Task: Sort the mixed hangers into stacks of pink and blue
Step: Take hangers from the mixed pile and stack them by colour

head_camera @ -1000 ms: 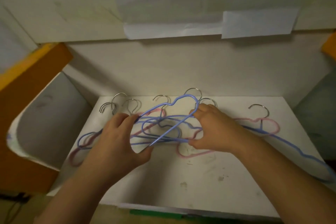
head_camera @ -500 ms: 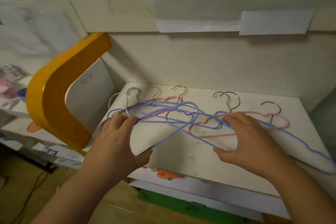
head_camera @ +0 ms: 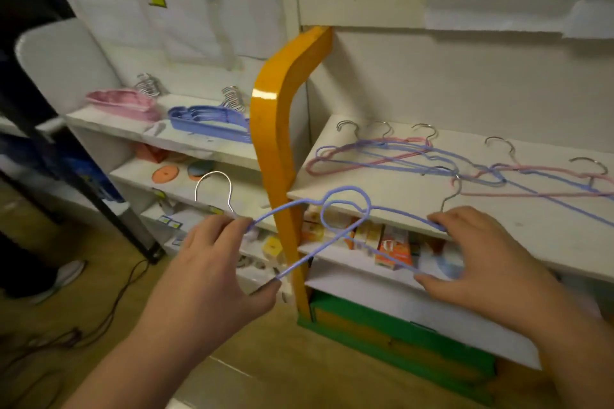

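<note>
The left hand [head_camera: 212,262] is reaching forward from a bare forearm entering at the lower left, back of the hand upward, its fingers [head_camera: 232,226] pinching closed near the top while the thumb is stretching out to the right below. The right hand [head_camera: 478,262] is coming in from the lower right on a bare forearm, palm turned leftward, fingers curling at the top and thumb extending low, both closing in a loose pinch.
</note>
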